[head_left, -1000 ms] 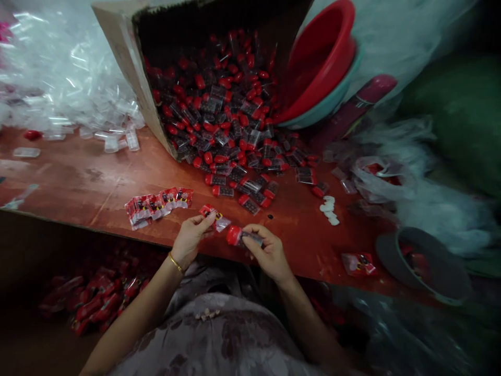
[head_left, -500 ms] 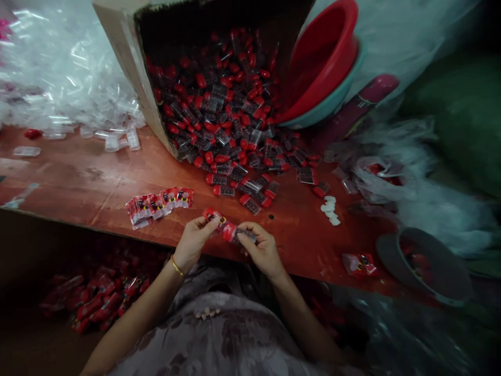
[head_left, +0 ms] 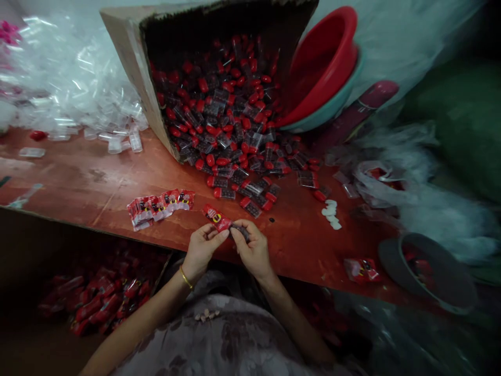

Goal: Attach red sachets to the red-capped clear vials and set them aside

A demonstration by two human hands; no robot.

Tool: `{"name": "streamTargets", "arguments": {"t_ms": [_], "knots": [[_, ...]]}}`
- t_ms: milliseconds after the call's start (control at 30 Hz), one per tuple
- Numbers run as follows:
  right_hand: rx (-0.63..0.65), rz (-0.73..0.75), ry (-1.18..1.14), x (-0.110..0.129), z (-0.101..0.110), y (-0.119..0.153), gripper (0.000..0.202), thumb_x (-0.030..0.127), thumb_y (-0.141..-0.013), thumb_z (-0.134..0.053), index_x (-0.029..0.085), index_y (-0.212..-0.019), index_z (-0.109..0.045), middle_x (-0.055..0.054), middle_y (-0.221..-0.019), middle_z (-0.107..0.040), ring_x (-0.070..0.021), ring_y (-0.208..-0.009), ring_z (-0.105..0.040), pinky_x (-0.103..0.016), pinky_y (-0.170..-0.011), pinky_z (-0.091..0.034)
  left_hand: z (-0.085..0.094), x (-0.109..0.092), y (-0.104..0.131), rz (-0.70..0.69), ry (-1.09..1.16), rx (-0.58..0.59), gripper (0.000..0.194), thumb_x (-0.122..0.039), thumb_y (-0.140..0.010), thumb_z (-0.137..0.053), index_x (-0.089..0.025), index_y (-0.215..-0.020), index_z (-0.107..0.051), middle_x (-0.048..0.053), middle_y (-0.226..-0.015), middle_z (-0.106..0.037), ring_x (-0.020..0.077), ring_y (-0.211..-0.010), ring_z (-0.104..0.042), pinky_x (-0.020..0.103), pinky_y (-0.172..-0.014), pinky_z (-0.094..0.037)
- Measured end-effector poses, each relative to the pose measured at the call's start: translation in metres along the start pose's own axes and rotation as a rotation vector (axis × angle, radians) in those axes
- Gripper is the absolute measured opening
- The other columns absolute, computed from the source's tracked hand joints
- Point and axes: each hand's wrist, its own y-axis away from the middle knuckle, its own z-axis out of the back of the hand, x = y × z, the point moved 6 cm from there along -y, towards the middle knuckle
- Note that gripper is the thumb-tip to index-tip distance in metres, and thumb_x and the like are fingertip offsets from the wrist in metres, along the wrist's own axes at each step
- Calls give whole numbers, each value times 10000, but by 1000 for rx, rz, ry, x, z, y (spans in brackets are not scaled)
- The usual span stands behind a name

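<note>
My left hand pinches a red printed plastic sleeve at the front edge of the table. Between my right thumb and fingers is a small clear bottle with dark contents; its capped end meets the sleeve, and whether it is inside I cannot tell. My right hand is closed round the bottle's other end, fingertips close to the left ones. Left of my hands lies a fanned row of matching red sleeves. Beyond them, many red-capped bottles spill from a tipped cardboard box.
Clear plastic containers are heaped at the back left. Red and teal basins lean beside the box. On the right are white pieces, a red packet and a grey bowl. Wrapped red items fill the space below left.
My hands have drawn closer together. The bottle's red cap, visible between them before, is now covered at the sleeve's end. The view has shifted slightly.
</note>
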Motion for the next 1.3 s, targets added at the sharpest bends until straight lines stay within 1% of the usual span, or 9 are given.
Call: {"name": "streamTargets", "arguments": {"t_ms": [133, 300, 467, 567, 633, 767, 1000, 1133, 1300], "knots": [[37, 70, 2, 8, -5, -1, 136, 321, -846, -514, 208, -902, -563, -5, -735, -622, -135, -641, -588, -240, -579, -469, -1, 0, -1, 16, 66, 45, 289, -360, -599, -767, -136, -772, -710, 33, -756, -703, 115, -695, -602, 240, -751, -463], [-122, 109, 46, 13, -8, 3, 112, 269, -840, -518, 203, -919, -562, -30, -817, -647, -149, -719, -603, -274, -679, -491, -2, 7, -2, -21, 88, -18, 303, -357, -608, -760, -144, -817, -705, 31, -790, -697, 126, -753, -603, 251, -798, -451], [-153, 67, -68, 7, -17, 5, 136, 298, -849, -505, 203, -932, -558, -30, -812, -630, -146, -712, -592, -272, -658, -492, -1, 3, -3, -71, 115, -30, 291, -425, -635, -726, -151, -722, -684, 1, -682, -654, 104, -654, -562, 238, -725, -453], [-101, -14, -143, -1, -22, 5, 162, 335, -854, -499, 206, -932, -556, 7, -679, -579, -118, -559, -541, -245, -549, -469, 3, 0, -3, -99, 52, -48, 366, -500, -668, -669, -140, -603, -650, -12, -573, -596, 87, -557, -499, 226, -640, -438], [-114, -40, -157, -3, -22, 5, 169, 349, -861, -488, 203, -916, -555, 18, -639, -557, -110, -517, -513, -238, -521, -456, 4, 1, -2, -110, -10, -71, 335, -474, -650, -694, -141, -674, -680, 4, -645, -639, 107, -615, -536, 235, -673, -445], [-197, 37, -62, 2, -15, 7, 161, 340, -843, -516, 204, -915, -565, -19, -778, -611, -141, -682, -576, -269, -653, -485, 2, 3, 3, -135, -41, -73, 310, -394, -628, -734, -164, -834, -713, 34, -828, -699, 149, -773, -594, 262, -789, -444], [-3, -97, -362, -6, -28, 3, 212, 403, -862, -467, 208, -936, -510, 66, -563, -498, -75, -392, -458, -204, -406, -398, 9, -12, -8, -92, 3, 12, 393, -541, -692, -626, -153, -627, -644, -6, -576, -585, 103, -582, -507, 227, -636, -425], [20, -113, -338, -6, -31, 3, 208, 402, -854, -476, 207, -917, -515, 70, -530, -496, -78, -383, -454, -200, -393, -391, 9, -15, -12, -62, -77, 2, 323, -442, -591, -746, -134, -650, -668, 7, -631, -629, 108, -609, -528, 226, -648, -433], [-186, 60, -38, 4, -17, 5, 147, 323, -839, -512, 209, -919, -560, -35, -801, -634, -152, -701, -605, -279, -644, -503, 4, -7, -8, -78, -66, -51, 277, -378, -590, -755, -135, -711, -698, 16, -688, -671, 124, -653, -568, 244, -689, -454]]}}
